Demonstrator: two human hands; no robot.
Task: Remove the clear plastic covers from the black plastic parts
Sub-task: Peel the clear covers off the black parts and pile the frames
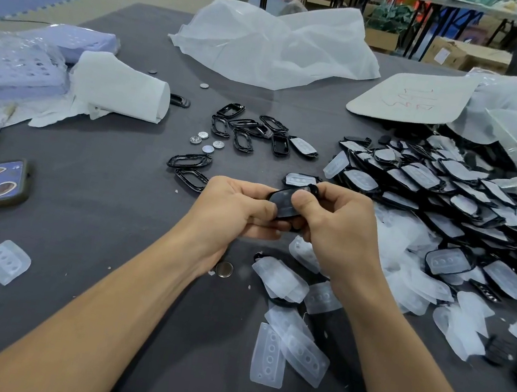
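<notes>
Left hand (235, 206) and right hand (336, 227) both gripped one black part (283, 201) above the tabletop (95, 222), fingers curled round its ends, right thumb pressed on top. Part looked light, stiff, glossy, probably slippery. Its cover was hard to make out, likely thin and floppy, best peeled from an edge.

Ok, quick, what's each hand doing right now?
The left hand grips the black part.
The right hand pinches the same black part, thumb on top.

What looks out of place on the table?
One clear cover lies alone at the near left, far from the other loose covers heaped on the right. A round silver disc also sits apart from the other discs.
</notes>
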